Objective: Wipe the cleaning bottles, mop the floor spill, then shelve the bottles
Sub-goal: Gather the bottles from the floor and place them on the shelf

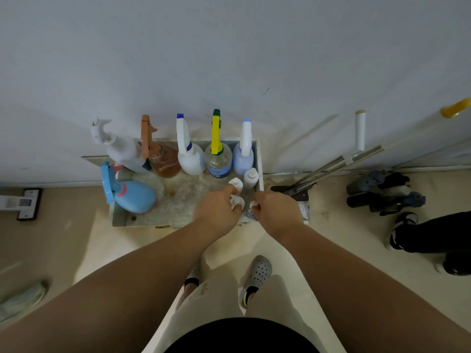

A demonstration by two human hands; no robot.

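At the front right corner of the shallow tray (142,221), your left hand (216,212) curled its fingers round a small white bottle (237,202), most of it hidden behind your knuckles. Just beside it, your right hand (276,212) pinched the white top of a second small bottle (251,212), whose body was hard to make out. Two capped bottles (251,177) stood just behind. Five spray bottles (218,159) lined the tray's back by the wall, and a blue sprayer (133,196) sat at the left.
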